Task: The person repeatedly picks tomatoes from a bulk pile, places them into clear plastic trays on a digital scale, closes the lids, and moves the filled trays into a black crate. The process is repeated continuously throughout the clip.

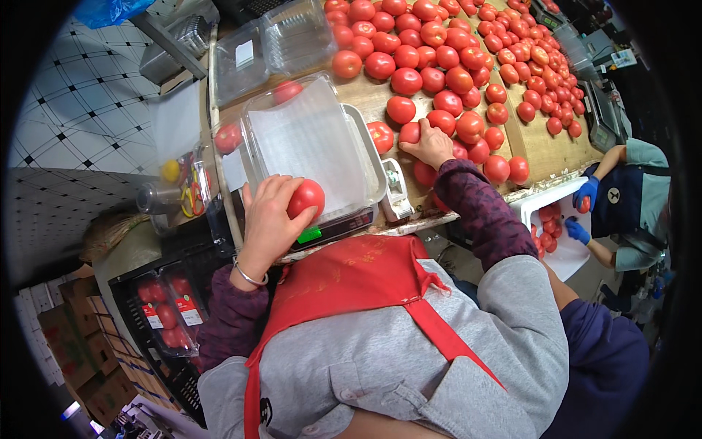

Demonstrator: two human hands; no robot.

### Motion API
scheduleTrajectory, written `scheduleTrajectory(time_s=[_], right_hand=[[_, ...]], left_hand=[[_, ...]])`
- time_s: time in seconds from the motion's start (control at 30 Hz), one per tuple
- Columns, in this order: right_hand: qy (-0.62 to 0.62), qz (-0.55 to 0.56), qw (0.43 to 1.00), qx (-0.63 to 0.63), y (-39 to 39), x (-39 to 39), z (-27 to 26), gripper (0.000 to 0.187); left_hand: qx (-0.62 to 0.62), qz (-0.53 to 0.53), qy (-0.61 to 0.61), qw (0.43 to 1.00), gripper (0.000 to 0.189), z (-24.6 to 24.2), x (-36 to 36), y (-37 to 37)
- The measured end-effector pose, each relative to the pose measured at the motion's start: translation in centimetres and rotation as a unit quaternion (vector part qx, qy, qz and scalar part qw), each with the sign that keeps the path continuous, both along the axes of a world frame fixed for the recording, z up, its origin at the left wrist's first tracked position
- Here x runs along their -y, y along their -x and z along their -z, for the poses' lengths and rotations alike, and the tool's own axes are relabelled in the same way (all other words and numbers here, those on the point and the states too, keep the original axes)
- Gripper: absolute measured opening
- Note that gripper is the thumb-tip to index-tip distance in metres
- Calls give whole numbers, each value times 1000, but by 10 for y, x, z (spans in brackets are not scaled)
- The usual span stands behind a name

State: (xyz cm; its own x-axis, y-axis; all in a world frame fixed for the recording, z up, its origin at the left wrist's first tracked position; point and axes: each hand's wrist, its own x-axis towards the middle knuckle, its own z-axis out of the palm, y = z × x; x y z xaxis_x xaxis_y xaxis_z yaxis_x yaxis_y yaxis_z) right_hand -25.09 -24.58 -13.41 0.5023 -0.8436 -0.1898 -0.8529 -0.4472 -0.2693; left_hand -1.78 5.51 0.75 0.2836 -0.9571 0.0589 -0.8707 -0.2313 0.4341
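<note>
My left hand (269, 217) is closed around a red tomato (307, 197), at the near left corner of a clear plastic tray (252, 129). A white liner sheet (307, 142) covers much of that tray, which rests on a weighing scale (375, 175) with a lit green display (309, 235). To the right of the scale, my right hand (433, 147) has its thumb and fingers around another tomato (409, 133). That tomato still sits among the loose tomatoes (433, 79) on the wooden table (351, 99).
Clear plastic containers (299, 35) lie at the back left. A white tape dispenser (397, 192) stands beside the scale. Yellow-handled scissors (192, 195) are at the left. Below is a black crate (123, 296) with packed tomatoes. At right, a blue-gloved co-worker (639, 206) handles tomatoes over a white tub (570, 263).
</note>
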Motion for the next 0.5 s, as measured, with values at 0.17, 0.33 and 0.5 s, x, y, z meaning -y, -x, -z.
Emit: scheduleTrajectory(time_s=[0.17, 0.33, 0.5], right_hand=[[-46, 81, 976, 199, 1, -5, -37, 75], [-498, 33, 676, 542, -7, -38, -112, 68], [-249, -249, 839, 414, -68, -89, -147, 78]], left_hand=[[13, -11, -15, 1000, 57, 12, -4, 11], [26, -27, -49, 998, 59, 22, 2, 16], [27, -30, -69, 997, 63, 28, 9, 13]])
